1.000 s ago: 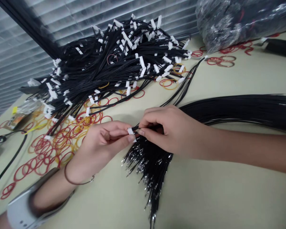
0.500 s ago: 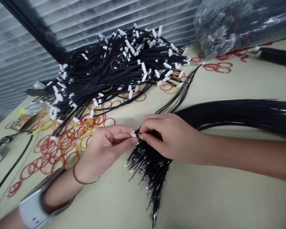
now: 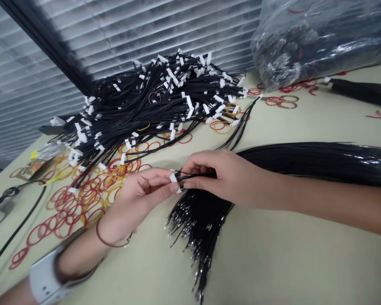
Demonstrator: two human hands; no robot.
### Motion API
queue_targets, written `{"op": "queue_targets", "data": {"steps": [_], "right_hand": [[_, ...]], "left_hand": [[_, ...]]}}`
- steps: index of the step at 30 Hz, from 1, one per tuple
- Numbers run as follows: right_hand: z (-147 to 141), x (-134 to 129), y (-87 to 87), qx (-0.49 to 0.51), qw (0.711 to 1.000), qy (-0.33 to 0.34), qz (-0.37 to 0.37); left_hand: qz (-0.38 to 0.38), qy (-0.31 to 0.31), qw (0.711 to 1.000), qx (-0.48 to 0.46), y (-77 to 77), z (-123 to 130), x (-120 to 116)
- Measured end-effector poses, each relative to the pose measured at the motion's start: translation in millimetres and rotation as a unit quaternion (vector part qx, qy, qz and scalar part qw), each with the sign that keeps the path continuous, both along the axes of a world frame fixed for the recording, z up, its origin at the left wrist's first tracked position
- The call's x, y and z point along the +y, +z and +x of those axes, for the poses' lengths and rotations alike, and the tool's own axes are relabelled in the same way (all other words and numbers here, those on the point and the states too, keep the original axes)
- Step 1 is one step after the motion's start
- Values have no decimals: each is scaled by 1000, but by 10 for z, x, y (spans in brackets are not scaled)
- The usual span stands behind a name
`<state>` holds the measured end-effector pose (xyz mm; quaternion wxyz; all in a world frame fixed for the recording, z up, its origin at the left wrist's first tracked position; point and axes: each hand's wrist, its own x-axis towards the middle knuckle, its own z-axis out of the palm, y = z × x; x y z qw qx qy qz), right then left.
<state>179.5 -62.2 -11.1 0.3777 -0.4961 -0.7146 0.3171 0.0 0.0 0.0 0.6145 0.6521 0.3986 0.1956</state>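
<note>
the left hand (image 3: pixel 139 192) pinched a small white connector (image 3: pixel 173 178) between thumb and forefinger, and the right hand (image 3: pixel 224 176), fingertip to fingertip with it, gripped thin black wires (image 3: pixel 193 173) running into that connector, much as half a second before. under and just nearer than the right hand lay the loose wire bundle (image 3: pixel 203 220) with its metal tips fanned out, its length running off past the right wrist. beyond both hands the rubber bands (image 3: pixel 82 199), the pile of finished harnesses (image 3: pixel 152 101) and the plastic bag (image 3: pixel 311 38) sat lower in view than earlier, since the camera had tipped up.
</note>
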Motion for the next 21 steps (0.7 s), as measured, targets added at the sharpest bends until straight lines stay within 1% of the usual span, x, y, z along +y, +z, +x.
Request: {"op": "queue_targets", "data": {"steps": [2, 4, 7, 11, 13, 17, 19, 21], "right_hand": [[27, 9, -5, 17, 1000, 9, 4], [45, 14, -7, 7, 1000, 17, 16], [56, 12, -5, -50, 997, 11, 54], [57, -24, -31, -140, 982, -15, 123], [55, -41, -63, -159, 977, -21, 138], [46, -45, -105, -125, 976, -83, 159], [37, -41, -101, -100, 976, -96, 169], [26, -41, -88, -70, 977, -95, 180]], "left_hand": [[-6, 3, 1000, 4, 4, 3, 4], [-10, 10, 1000, 4, 7, 10, 3], [-12, 20, 1000, -2, -12, 18, 3], [-18, 22, 999, -24, -65, 21, 10], [-19, 21, 999, -33, -82, 27, 12], [1, 6, 1000, -25, -83, 49, 10], [8, 0, 1000, -21, -80, 59, 9], [12, -5, 1000, -18, -81, 66, 9]]}}
